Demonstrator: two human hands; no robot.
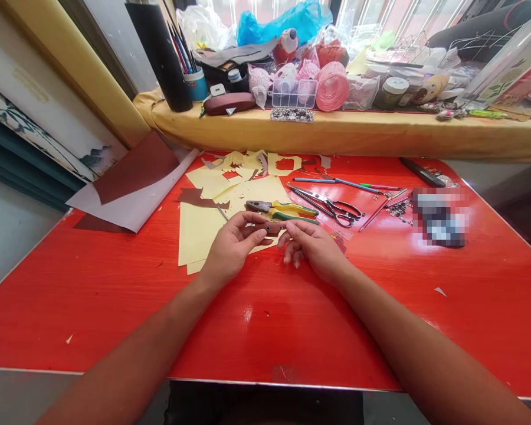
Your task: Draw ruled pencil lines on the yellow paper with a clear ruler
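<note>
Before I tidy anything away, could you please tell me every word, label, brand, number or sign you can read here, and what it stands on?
No text can be read in this view.
Clear container at right: leaf print shows; any lettering is too blurred.
Blue cup: any marking is too small.
Pixelated patch: unreadable.
Brown piece in the left hand: no lettering visible.

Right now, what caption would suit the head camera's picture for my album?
Left fingers pinch a brown piece, right fingers at its end, over a red table with pliers and scissors.
</note>
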